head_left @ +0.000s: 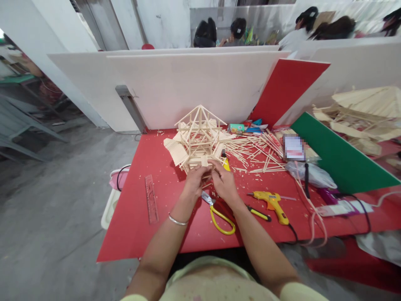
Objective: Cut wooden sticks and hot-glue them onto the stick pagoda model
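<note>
A pavilion-like model of thin wooden sticks (200, 129) stands on the red tabletop (125, 217), with a pointed roof frame on top. At its near side, my left hand (194, 179) and my right hand (223, 179) meet with fingers closed. Between the fingertips shows a small panel of wooden sticks (204, 160); whether it is joined to the model I cannot tell. Just below my hands lie yellow-handled scissors (222, 221), their blades pointing up toward my left hand. A yellow cutter (226, 164) is partly hidden behind my right hand.
Loose sticks (247, 150) spread right of the model. A yellow glue gun (272, 202) and another cutter (259, 213) lie right of my arm, a clear ruler (151, 200) at left. White boards (194, 88) and a green board (341, 159) border the table. Other people sit beyond.
</note>
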The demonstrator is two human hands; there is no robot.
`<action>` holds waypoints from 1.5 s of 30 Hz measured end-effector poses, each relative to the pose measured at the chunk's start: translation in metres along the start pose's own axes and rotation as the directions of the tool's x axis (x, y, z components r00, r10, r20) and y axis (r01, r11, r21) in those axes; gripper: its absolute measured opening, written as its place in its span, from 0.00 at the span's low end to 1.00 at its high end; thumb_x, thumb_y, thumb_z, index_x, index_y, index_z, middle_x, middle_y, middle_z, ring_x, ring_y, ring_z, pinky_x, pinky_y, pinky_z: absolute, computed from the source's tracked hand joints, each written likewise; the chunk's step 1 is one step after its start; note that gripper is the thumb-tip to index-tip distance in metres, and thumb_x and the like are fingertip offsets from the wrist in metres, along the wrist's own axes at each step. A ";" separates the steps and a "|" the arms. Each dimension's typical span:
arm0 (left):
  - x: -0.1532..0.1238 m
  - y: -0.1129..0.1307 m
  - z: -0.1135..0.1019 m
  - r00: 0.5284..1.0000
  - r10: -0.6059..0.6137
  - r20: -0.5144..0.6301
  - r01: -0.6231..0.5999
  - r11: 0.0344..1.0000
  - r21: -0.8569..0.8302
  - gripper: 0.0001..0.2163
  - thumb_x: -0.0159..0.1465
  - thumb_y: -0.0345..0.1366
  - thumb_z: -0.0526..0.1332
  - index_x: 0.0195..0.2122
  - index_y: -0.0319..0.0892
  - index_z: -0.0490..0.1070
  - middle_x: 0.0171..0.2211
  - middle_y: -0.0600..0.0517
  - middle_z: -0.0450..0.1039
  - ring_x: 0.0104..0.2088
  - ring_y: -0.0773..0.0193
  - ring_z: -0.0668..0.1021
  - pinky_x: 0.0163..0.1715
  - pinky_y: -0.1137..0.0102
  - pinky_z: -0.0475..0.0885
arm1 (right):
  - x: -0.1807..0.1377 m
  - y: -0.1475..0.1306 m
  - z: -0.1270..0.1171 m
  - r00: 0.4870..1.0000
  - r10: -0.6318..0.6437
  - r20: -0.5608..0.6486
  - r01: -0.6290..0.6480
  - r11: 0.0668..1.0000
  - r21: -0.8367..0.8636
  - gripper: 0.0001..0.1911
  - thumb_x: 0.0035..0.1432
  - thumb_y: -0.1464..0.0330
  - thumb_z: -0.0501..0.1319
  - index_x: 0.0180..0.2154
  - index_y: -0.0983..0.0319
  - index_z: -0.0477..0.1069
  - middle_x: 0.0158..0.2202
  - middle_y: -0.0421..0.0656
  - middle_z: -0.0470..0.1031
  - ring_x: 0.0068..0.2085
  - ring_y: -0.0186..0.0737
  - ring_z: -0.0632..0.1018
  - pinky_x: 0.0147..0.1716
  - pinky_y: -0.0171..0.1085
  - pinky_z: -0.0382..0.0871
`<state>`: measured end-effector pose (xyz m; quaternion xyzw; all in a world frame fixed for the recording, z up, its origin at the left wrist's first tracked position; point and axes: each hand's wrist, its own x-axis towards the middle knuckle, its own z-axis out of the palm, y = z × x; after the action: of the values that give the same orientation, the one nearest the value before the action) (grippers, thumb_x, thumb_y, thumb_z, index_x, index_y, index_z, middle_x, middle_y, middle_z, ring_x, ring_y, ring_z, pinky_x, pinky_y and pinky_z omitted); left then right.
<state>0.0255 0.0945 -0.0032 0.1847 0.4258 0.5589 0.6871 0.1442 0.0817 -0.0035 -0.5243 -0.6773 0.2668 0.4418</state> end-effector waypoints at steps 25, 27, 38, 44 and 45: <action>0.003 -0.001 -0.002 1.000 0.001 0.003 -0.001 1.000 -0.002 0.12 0.42 0.34 0.74 0.26 0.37 0.76 0.25 0.51 0.78 0.26 0.67 0.78 0.31 0.72 0.72 | 0.000 0.001 0.000 1.000 -0.009 0.005 0.009 0.999 -0.038 0.22 0.66 0.68 0.52 0.58 0.54 0.71 0.47 0.42 0.82 0.42 0.42 0.82 0.45 0.39 0.75; 0.003 -0.001 -0.002 1.000 0.000 0.003 0.000 1.000 -0.003 0.11 0.42 0.34 0.74 0.26 0.37 0.76 0.25 0.51 0.78 0.26 0.67 0.78 0.31 0.72 0.72 | 0.000 0.001 0.000 1.000 -0.014 0.001 0.014 0.999 -0.036 0.22 0.66 0.68 0.52 0.59 0.55 0.71 0.48 0.43 0.82 0.45 0.42 0.82 0.49 0.40 0.74; 0.005 -0.002 -0.003 1.000 0.007 0.013 -0.007 1.000 0.019 0.11 0.43 0.34 0.74 0.26 0.38 0.75 0.25 0.51 0.78 0.26 0.66 0.78 0.30 0.72 0.73 | 0.001 0.002 0.000 1.000 -0.015 0.002 0.015 0.999 -0.044 0.23 0.65 0.69 0.52 0.59 0.55 0.71 0.50 0.44 0.81 0.51 0.43 0.81 0.55 0.42 0.72; 0.004 -0.002 -0.003 1.000 0.007 0.004 -0.007 1.000 0.022 0.10 0.43 0.34 0.73 0.26 0.38 0.75 0.25 0.51 0.78 0.27 0.66 0.77 0.31 0.71 0.72 | 0.001 0.001 0.000 1.000 -0.017 0.001 0.017 0.999 -0.028 0.22 0.65 0.69 0.52 0.58 0.55 0.71 0.52 0.43 0.80 0.53 0.43 0.80 0.57 0.42 0.71; 0.005 -0.002 -0.003 1.000 0.007 0.004 -0.007 1.000 0.023 0.10 0.43 0.34 0.73 0.26 0.38 0.76 0.26 0.51 0.78 0.27 0.66 0.78 0.31 0.71 0.73 | 0.001 0.000 0.000 1.000 -0.018 0.001 0.018 1.000 -0.025 0.22 0.65 0.69 0.52 0.58 0.55 0.71 0.53 0.43 0.80 0.53 0.43 0.80 0.57 0.41 0.71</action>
<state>0.0244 0.0975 -0.0081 0.1951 0.4303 0.5561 0.6838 0.1445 0.0827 -0.0035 -0.5234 -0.6854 0.2545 0.4376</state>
